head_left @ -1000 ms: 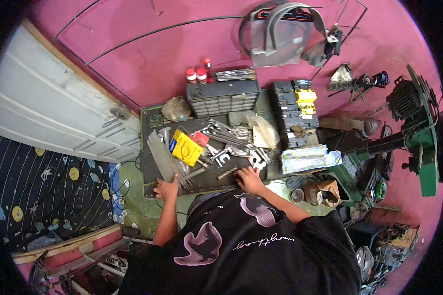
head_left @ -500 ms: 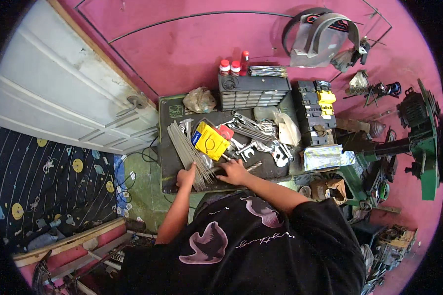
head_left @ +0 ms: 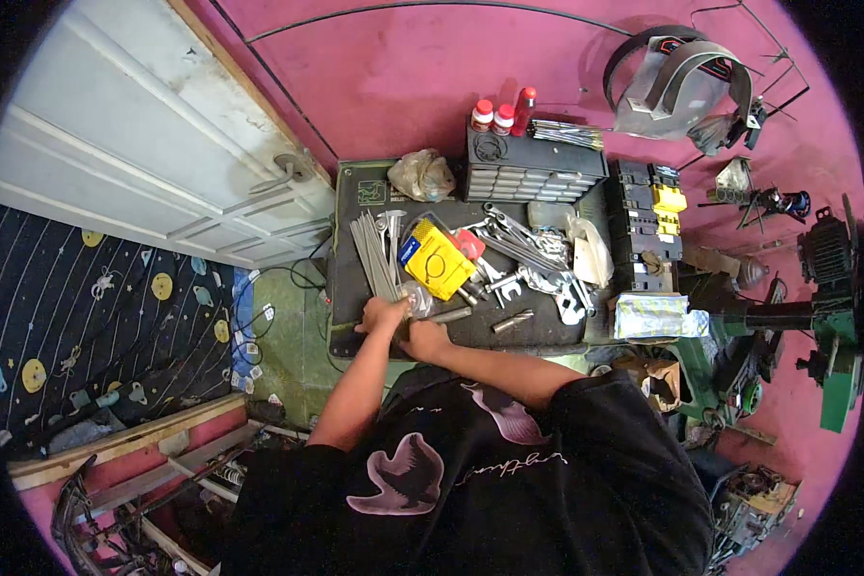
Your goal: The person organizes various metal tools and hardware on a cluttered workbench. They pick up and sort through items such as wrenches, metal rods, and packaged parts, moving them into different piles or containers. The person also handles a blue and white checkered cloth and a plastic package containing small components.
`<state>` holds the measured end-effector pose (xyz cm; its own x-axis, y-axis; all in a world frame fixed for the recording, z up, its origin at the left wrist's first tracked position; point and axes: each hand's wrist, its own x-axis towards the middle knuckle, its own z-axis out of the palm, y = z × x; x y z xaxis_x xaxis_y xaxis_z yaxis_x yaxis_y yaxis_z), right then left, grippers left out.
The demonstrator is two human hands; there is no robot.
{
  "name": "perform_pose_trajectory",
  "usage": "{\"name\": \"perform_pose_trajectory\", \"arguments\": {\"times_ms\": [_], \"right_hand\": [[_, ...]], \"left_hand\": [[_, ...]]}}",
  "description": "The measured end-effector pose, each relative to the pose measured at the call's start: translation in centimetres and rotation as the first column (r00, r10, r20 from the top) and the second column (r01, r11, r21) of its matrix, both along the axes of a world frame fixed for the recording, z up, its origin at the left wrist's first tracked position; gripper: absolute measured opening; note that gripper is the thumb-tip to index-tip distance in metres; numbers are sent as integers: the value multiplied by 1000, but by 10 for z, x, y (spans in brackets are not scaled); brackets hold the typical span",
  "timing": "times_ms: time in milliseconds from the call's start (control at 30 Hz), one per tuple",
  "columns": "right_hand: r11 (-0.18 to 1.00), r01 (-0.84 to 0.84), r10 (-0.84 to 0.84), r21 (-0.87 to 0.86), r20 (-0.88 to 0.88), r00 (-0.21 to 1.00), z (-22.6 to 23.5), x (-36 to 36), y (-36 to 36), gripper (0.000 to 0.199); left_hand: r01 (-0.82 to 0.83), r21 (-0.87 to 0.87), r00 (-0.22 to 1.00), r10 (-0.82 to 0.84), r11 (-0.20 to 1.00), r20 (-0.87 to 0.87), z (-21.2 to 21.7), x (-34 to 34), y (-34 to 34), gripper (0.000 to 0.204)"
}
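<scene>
A bundle of thin grey welding rods (head_left: pixel 376 257) leans up and away across the left of the dark workbench mat (head_left: pixel 344 331). My left hand (head_left: pixel 384 315) is closed around the rods near their lower part. Close beside it, my right hand (head_left: pixel 425 340) is curled in at the rods' near end; what its fingers hold is hidden. A crumpled clear plastic bag (head_left: pixel 417 299) and a metal rod (head_left: pixel 449 315) lie just beyond my hands. A yellow packet (head_left: pixel 438 261) rests to the right of the bundle, and a drill bit (head_left: pixel 513 322) lies farther right.
Wrenches (head_left: pixel 520 240) and other metal tools are piled on the mat's right half. Behind stand a grey drawer cabinet (head_left: pixel 528 154) and a plastic bag (head_left: pixel 422 176). Black and yellow cases (head_left: pixel 638 226) line the right edge, near a green machine (head_left: pixel 838 370). A white door (head_left: pixel 163 154) is on the left.
The fanned-out rods have been drawn into a tighter bundle. My right hand has moved from near the yellow packet to beside my left and closed. The whole view has shifted.
</scene>
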<state>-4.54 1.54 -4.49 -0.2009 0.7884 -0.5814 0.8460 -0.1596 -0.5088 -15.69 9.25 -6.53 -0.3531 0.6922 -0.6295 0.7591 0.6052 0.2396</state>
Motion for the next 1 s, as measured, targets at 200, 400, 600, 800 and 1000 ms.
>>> {"name": "perform_pose_trajectory", "arguments": {"times_ms": [200, 400, 600, 800, 1000], "right_hand": [[988, 126, -122, -87, 57, 991, -3, -24, -5, 97], [973, 228, -226, -35, 52, 973, -11, -23, -4, 85], [999, -18, 17, 38, 38, 999, -24, 18, -7, 63], [947, -232, 209, 222, 121, 970, -15, 61, -18, 52], [915, -308, 316, 260, 12, 949, -18, 83, -6, 53]], "left_hand": [[-42, 128, 995, 30, 991, 95, -72, -28, -3, 66], [-214, 183, 962, 175, 960, 211, -62, -12, -16, 49], [-379, 158, 859, 283, 912, 426, -22, 17, -35, 48], [-458, 173, 839, 361, 872, 406, -42, 37, -54, 56], [-704, -8, 530, 534, 710, 659, -47, 34, -50, 53]]}}
